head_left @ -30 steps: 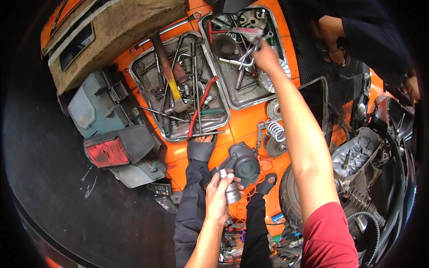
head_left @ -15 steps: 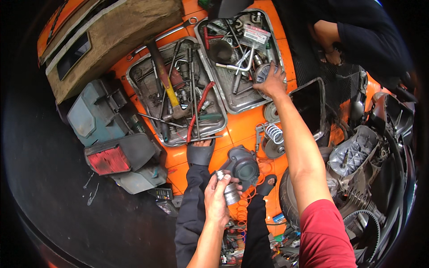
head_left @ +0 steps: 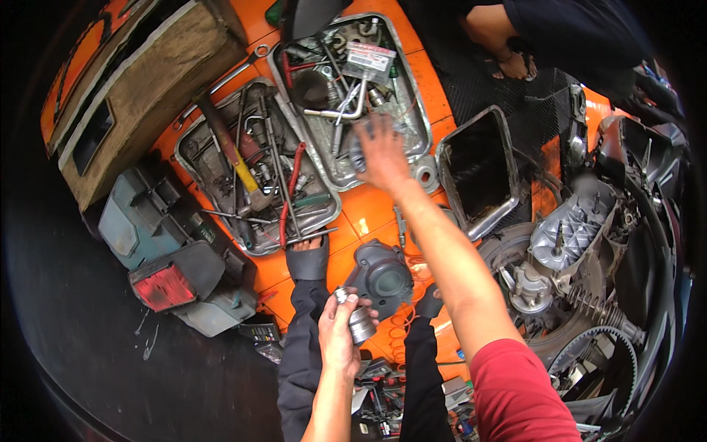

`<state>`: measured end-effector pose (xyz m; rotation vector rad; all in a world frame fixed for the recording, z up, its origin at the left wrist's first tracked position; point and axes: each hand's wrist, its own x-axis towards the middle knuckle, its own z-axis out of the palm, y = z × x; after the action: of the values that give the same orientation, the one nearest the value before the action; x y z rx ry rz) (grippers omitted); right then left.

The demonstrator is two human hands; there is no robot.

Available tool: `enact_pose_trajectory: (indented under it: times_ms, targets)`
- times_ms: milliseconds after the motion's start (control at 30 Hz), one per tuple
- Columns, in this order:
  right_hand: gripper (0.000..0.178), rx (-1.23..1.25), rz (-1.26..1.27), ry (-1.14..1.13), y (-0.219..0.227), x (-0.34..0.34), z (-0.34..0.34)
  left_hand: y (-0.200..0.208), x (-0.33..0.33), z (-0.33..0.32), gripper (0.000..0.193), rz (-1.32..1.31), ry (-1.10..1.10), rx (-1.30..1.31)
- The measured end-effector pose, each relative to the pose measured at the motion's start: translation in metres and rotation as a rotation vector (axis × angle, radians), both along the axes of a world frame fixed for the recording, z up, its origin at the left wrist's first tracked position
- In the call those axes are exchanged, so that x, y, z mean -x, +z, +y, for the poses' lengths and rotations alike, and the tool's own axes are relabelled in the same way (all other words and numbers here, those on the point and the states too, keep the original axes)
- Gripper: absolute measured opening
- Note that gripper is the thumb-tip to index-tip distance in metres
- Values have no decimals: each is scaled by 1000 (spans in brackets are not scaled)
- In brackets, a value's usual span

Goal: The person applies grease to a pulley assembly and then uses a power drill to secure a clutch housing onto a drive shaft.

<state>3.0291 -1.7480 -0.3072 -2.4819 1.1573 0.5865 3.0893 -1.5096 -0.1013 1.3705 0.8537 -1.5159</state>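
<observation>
My left hand (head_left: 340,335) is closed around a shiny, stepped, cylindrical metal part (head_left: 361,324). It holds the part above a dark plastic cover with a round recess (head_left: 379,276), which lies between my feet. My right hand (head_left: 383,151) reaches over the near part of the right-hand metal tray (head_left: 423,121). Its fingers are spread and blurred by motion. Beneath and beside them a round silvery part (head_left: 358,153) shows partly; whether the fingers touch it is hard to see. That tray also holds a bent wrench handle (head_left: 324,113), sockets and a labelled clear packet (head_left: 370,59).
A second tray (head_left: 333,210) holds a hammer (head_left: 243,173) and several tools. Grey plastic parts with a red panel (head_left: 163,287) stand left. At right lie an empty metal frame (head_left: 508,191), an engine casing (head_left: 567,228) and a toothed belt (head_left: 630,368). Another person's foot (head_left: 515,65) is at upper right.
The view has shifted, so the trays appear further left. My right hand has moved toward the tray's near side, its fingers spreading. My left hand still holds the cylindrical part.
</observation>
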Motion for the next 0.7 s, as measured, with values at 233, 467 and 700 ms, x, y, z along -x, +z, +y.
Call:
enact_pose_trajectory:
  times_ms: [233,467,700]
  targets:
    - [63,61,-110,280,-16,-26,44,3,8,-9,30,-1,16,11]
    - [64,93,-271,213,-25,-17,58,1,9,-6,30,-4,-33,-21]
    - [96,134,-253,-198,-24,2,56,-5,8,5,33,0,-29,-9]
